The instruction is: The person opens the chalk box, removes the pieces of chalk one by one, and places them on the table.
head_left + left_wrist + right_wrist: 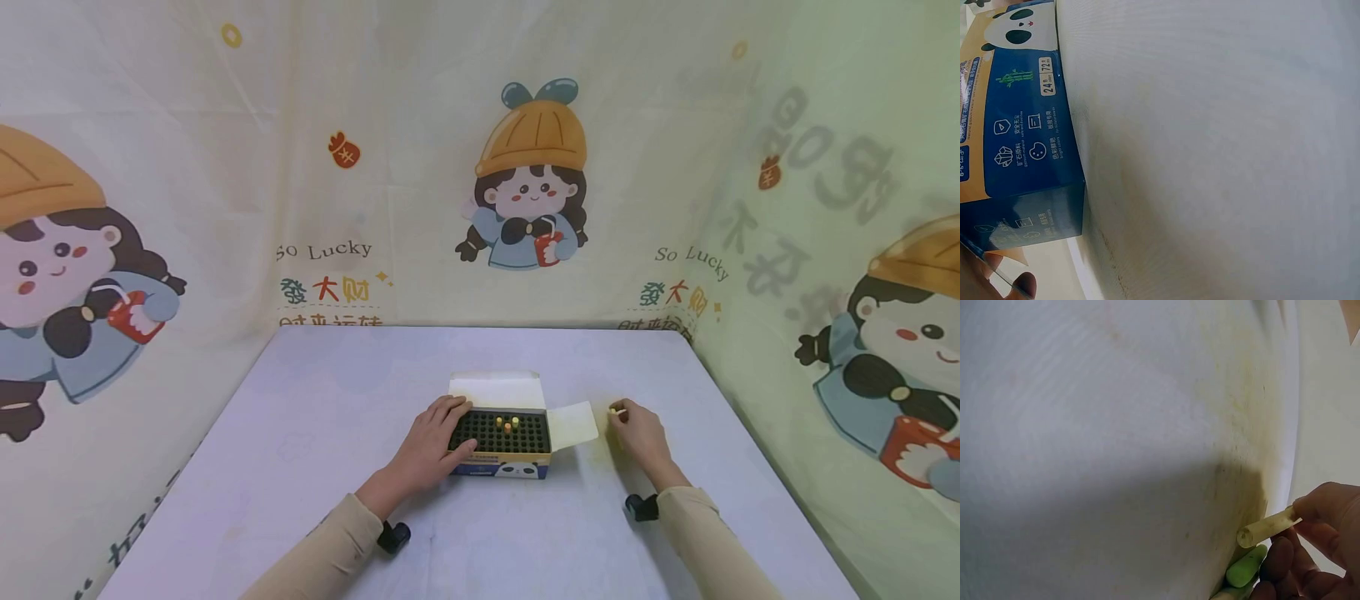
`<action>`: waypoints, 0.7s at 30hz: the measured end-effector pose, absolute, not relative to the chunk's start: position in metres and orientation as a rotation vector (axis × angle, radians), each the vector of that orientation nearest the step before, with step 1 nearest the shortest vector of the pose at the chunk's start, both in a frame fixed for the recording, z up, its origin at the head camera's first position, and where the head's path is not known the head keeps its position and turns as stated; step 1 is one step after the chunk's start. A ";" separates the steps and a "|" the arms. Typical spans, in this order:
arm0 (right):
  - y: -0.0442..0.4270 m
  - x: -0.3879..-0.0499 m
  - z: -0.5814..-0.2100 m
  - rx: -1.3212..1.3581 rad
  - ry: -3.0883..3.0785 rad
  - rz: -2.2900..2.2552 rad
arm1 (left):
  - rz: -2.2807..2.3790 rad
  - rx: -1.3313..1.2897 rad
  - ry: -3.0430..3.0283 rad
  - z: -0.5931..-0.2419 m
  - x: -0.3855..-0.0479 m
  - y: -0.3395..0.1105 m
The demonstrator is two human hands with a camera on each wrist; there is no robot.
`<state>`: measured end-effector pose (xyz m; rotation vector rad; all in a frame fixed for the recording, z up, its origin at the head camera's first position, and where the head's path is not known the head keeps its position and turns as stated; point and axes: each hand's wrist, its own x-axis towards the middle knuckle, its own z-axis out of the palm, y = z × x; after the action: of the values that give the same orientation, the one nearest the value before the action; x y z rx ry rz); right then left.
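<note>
A chalk box (501, 462) with a panda on its front stands on the table, lid flap raised behind it. Its black holed insert (480, 435) carries a few chalk sticks, yellow and orange, standing upright. My left hand (433, 442) holds the box's left end, thumb at the front edge and fingers toward the back corner. Right of the box, my right hand (641, 435) pinches a pale yellow chalk stick (1266, 529) between thumb and fingers. Close under those fingers are a green chalk stick (1246, 567) and part of a paler one; whether they are held or lying is unclear.
A white side flap (573, 426) sticks out from the box's right end, between box and right hand. The white table (337, 383) meets patterned cloth hangings (420, 167) at its back and sides. Yellowish chalk smudges (1244, 394) mark the surface near the right hand.
</note>
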<state>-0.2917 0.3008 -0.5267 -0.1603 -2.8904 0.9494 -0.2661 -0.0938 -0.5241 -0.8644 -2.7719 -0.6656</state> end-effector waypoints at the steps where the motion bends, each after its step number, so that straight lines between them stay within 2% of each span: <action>1: 0.302 -0.292 -0.527 -0.159 -2.894 0.941 | -0.668 -0.865 -2.766 -0.524 -0.266 -0.094; 21: 0.307 -0.289 -0.528 -0.168 -2.906 0.894 | -0.664 -0.867 -2.802 -0.519 -0.263 -0.094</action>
<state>-0.2887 0.3067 -0.5280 -0.1684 -2.9057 0.8936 -0.2633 -0.0937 -0.5188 -0.8667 -2.8018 -0.6643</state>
